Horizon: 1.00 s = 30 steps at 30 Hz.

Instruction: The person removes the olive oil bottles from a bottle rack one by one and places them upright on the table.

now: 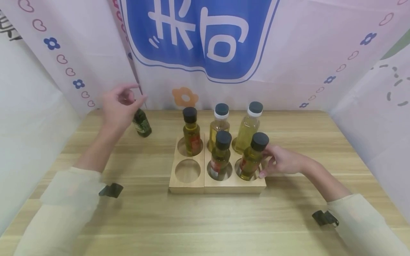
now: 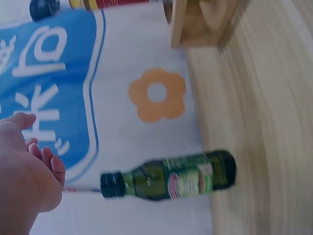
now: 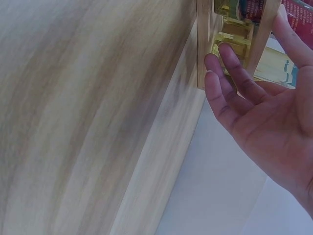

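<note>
In the head view my left hand point(image 1: 116, 106) hovers over the cap end of a small green glass bottle point(image 1: 142, 124), which stands at the back left. The left wrist view shows loosely bent fingers, apart from the green bottle point(image 2: 171, 176) and its dark cap. My right hand point(image 1: 283, 160) is at the right end of a wooden bottle rack point(image 1: 224, 185), beside a black-capped oil bottle point(image 1: 251, 161) in its front right hole. In the right wrist view, the right hand point(image 3: 274, 115) has one fingertip touching the rack's top board, its other fingers loosely bent alongside.
Another black-capped oil bottle point(image 1: 219, 160) stands front middle, and a third point(image 1: 192, 137) stands back left in the rack. Two green-capped bottles, one middle point(image 1: 215, 129) and one right point(image 1: 248, 129), fill the back row. The front left hole point(image 1: 188, 171) holds no bottle. A printed curtain point(image 1: 288, 71) hangs behind.
</note>
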{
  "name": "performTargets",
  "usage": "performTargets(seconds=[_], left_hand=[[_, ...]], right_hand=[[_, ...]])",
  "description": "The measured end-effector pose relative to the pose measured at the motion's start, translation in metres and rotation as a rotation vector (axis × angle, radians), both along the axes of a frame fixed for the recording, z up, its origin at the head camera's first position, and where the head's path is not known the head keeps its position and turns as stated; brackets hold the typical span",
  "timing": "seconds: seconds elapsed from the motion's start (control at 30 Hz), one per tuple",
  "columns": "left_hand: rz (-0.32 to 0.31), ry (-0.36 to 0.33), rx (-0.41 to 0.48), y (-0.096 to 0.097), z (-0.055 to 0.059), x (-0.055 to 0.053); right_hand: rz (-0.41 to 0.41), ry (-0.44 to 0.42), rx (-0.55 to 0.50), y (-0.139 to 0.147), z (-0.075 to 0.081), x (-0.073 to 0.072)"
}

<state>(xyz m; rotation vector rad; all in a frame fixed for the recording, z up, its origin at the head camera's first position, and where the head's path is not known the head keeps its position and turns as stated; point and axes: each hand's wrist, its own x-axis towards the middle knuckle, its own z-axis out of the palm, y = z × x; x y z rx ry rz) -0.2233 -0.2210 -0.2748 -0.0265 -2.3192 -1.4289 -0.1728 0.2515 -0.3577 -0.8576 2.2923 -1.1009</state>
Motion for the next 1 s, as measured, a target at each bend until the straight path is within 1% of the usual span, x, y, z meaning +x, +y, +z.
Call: performTargets(seconds=[0.13, 0.23, 0.37, 0.43, 0.5, 0.6, 0.7, 0.87, 1.0], left_hand=[[-0.137, -0.004, 0.04, 0.016, 0.002, 0.007], [-0.238, -0.021, 0.072, 0.025, 0.002, 0.011], [-0.352, -0.066, 0.092, 0.035, 0.0, 0.014], [-0.397, -0.084, 0.103, 0.039, 0.0, 0.015], [-0.431, -0.089, 0.114, 0.042, -0.001, 0.017], [-0.466, -0.072, 0.145, 0.045, -0.004, 0.018], [-0.495, -0.067, 0.152, 0.048, -0.006, 0.018], [-0.533, -0.093, 0.124, 0.054, -0.011, 0.017], [-0.562, -0.095, 0.101, 0.058, -0.014, 0.015]], right_hand=[[-0.006, -0.001, 0.009, 0.0, 0.0, 0.0], [-0.006, -0.004, 0.006, 0.0, 0.0, 0.0], [-0.005, -0.008, 0.002, -0.001, 0.0, 0.0], [-0.006, -0.007, 0.006, -0.001, 0.0, 0.0], [-0.005, -0.005, 0.01, -0.001, 0.0, 0.0], [-0.005, -0.002, 0.014, -0.001, 0.0, 0.0], [-0.011, -0.002, 0.017, -0.001, 0.001, 0.001], [-0.016, -0.013, 0.021, -0.001, 0.002, 0.001], [-0.015, -0.019, 0.023, -0.001, 0.002, 0.0]])
